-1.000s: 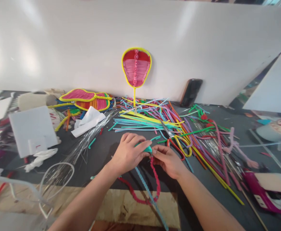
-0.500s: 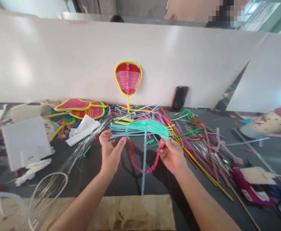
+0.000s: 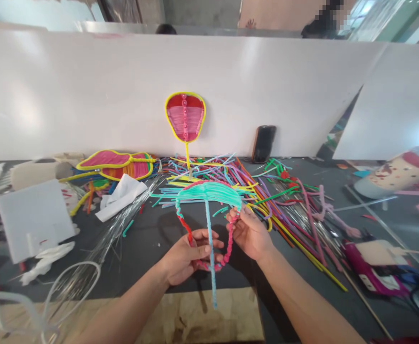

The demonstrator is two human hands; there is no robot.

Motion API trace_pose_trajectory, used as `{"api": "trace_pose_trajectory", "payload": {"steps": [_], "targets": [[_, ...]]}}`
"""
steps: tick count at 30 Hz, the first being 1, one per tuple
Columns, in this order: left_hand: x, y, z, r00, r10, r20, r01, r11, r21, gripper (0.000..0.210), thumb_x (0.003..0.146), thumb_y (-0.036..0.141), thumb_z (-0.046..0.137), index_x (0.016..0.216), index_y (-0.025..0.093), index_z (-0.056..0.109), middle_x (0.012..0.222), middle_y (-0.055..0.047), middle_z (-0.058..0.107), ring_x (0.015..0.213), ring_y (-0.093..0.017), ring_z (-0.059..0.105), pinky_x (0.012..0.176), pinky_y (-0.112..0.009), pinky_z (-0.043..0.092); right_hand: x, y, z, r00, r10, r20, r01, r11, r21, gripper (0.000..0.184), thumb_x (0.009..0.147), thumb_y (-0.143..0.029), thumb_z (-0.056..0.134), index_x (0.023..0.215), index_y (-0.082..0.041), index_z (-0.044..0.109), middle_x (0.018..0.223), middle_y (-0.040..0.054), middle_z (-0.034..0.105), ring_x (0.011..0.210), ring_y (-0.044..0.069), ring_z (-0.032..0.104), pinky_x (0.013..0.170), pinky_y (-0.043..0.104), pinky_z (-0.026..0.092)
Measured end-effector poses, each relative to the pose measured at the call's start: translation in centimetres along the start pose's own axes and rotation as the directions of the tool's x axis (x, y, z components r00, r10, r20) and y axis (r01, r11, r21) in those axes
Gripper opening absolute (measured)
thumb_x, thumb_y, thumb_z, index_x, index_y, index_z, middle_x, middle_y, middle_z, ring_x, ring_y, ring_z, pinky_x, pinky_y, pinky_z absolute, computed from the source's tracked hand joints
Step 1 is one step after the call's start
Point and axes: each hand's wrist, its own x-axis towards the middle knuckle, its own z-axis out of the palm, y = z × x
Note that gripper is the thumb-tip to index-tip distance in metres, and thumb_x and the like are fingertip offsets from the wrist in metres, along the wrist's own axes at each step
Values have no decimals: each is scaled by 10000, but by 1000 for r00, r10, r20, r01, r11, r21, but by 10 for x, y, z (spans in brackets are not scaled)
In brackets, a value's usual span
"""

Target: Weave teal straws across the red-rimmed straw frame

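Note:
A pipe-cleaner fan is held up over the table. Teal pipe cleaners fill the top of its loop, the sides and bottom are red and pink, and a light-blue stem runs down the middle past the lower edge. My left hand is closed around the lower left of the loop, its fingers reaching behind the stem. At the right side, my right hand pinches the rim where the teal ends; those fingertips are partly hidden.
A finished yellow-edged pink fan and a phone lean on the white partition. Loose pipe cleaners spread behind my hands. Left are white paper and thin wires; right lie a magenta glue gun and a tumbler.
My left hand, open beside the teal strands before, has moved down and closed on the loop's lower left. My right hand keeps its pinch on the right rim.

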Motion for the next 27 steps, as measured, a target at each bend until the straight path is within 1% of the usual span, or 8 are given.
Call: {"api": "trace_pose_trajectory", "payload": {"steps": [4,8,10,13,17,19,24,27], "targets": [[-1,-2,-8,994,-45,99,49,998,-31,121,813,157,615,935,157,619,1142,-119,631,899,-247,673,715,-456,571,-1,-1,1,998,58,28,-57,998,-25,180,716,-312,674,716,-217,521,709,-10,466,626,120,442,540,233,422],[-2,0,-8,982,-50,181,72,990,-118,40,838,156,574,866,136,596,1089,-133,652,848,-240,685,670,-416,578,-3,-1,0,990,72,119,-70,997,-17,174,720,-309,679,705,-207,540,676,-17,429,626,118,430,555,234,419],[-3,2,-6,974,-46,223,78,988,-134,85,803,158,619,874,129,584,1092,-150,644,872,-257,677,677,-417,573,-4,-1,0,988,70,134,-71,997,4,170,711,-300,693,701,-202,554,665,-20,430,624,115,432,557,230,421],[-5,5,-3,967,-38,251,71,990,-125,223,715,129,706,889,138,567,1118,-150,629,914,-283,664,678,-407,572,-2,0,-1,994,79,73,-79,997,-10,155,714,-295,703,721,-206,576,705,-10,499,622,108,460,550,220,431],[-5,7,-3,989,10,148,4,996,-92,192,714,64,690,827,141,554,1054,-105,655,785,-196,679,643,-352,580,2,-1,-4,996,3,-93,-11,996,-86,223,712,-316,712,900,-243,616,820,5,595,698,125,549,589,230,469],[-4,7,-3,995,46,89,-40,997,-69,195,710,57,693,814,140,550,1038,-95,661,774,-181,673,645,-352,582,4,-1,-5,991,1,-133,-14,995,-98,246,713,-329,715,924,-242,623,817,1,611,715,127,572,599,225,473],[0,5,-3,997,68,29,-68,998,-6,232,696,94,726,827,138,540,1045,-117,660,824,-209,671,646,-341,573,0,6,-1,982,191,-9,-190,970,-150,244,714,-357,722,898,-206,666,839,27,663,722,132,598,629,236,473],[1,2,-2,999,46,-14,-45,998,44,264,680,100,741,846,138,539,1001,-113,678,776,-194,678,644,-337,575,-2,11,1,986,165,9,-162,975,-153,196,716,-358,733,829,-209,674,741,-5,647,649,103,578,605,216,453]]}}
